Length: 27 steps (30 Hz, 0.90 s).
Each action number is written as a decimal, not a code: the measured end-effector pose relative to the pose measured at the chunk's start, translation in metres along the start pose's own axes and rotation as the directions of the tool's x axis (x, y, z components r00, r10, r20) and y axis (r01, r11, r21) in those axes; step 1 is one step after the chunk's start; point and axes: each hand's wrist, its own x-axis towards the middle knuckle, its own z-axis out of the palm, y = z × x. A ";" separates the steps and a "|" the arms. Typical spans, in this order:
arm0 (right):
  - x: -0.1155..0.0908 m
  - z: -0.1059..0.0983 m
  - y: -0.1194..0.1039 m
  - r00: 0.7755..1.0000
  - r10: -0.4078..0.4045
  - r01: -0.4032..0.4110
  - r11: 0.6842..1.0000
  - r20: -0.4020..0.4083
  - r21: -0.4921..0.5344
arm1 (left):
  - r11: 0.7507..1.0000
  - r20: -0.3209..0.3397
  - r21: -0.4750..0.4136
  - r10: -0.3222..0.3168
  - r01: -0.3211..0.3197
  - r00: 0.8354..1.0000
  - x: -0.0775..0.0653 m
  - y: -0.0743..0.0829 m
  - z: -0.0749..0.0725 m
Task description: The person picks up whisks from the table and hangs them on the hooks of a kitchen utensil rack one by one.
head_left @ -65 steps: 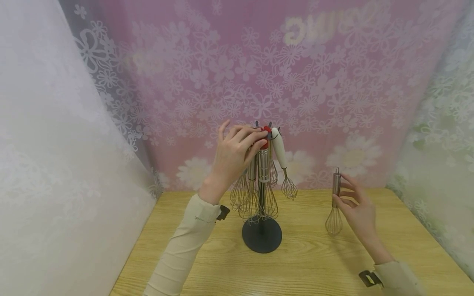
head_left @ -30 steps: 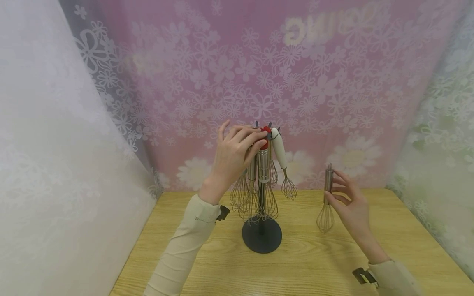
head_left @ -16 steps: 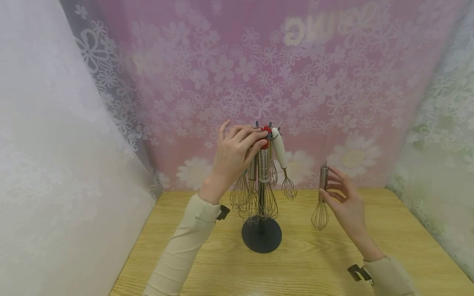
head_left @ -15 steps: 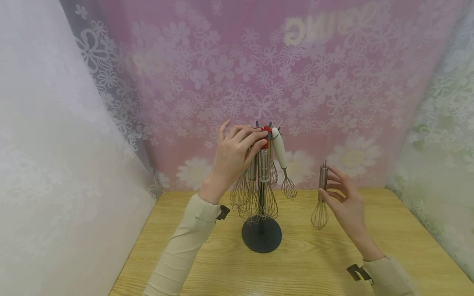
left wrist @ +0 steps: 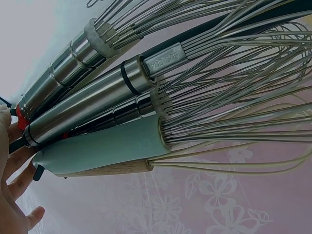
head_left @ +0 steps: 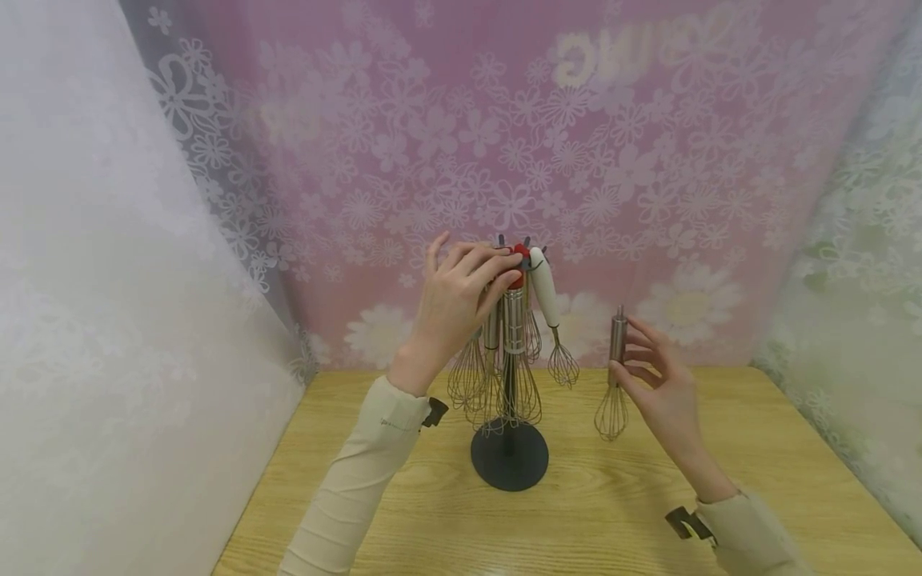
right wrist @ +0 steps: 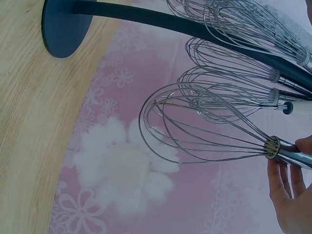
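Observation:
A black whisk stand (head_left: 509, 462) with a round base holds several hanging whisks. My left hand (head_left: 455, 300) grips its top, fingers over the hooks and thumb beside a red-ended steel whisk (head_left: 514, 316). From the left wrist, a mint-green-handled whisk (left wrist: 105, 148) and a plain steel one (left wrist: 87, 107) hang close by those fingers. To the right, my right hand (head_left: 663, 396) pinches a small steel whisk (head_left: 617, 340) by its handle, wires down, above the table and apart from the stand. Its wire loops and collar (right wrist: 272, 147) show in the right wrist view.
A white-handled whisk (head_left: 544, 290) hangs on the stand's right side, nearest the held whisk. Under everything lies a wood-grain table (head_left: 591, 520). Flowered pink cloth (head_left: 403, 144) rises behind it, with pale cloth (head_left: 108, 320) at the left.
My right hand has carried the small steel whisk leftward and slightly up, closer to the stand. The left hand and the stand have stayed in place.

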 end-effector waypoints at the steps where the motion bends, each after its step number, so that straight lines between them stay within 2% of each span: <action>1: 0.001 0.001 -0.001 1.000 0.000 0.000 1.000 -0.001 0.000 | 1.000 0.001 -0.001 -0.001 0.001 1.000 0.000 0.000 0.000; 10: 0.005 0.007 -0.007 1.000 -0.004 0.004 0.999 0.000 0.047 | 1.000 0.012 -0.004 -0.010 0.010 1.000 0.000 -0.001 0.001; 27: 0.012 0.017 -0.018 0.999 -0.038 0.037 0.997 0.004 0.073 | 1.000 -0.003 -0.002 -0.005 0.005 1.000 -0.001 -0.002 0.002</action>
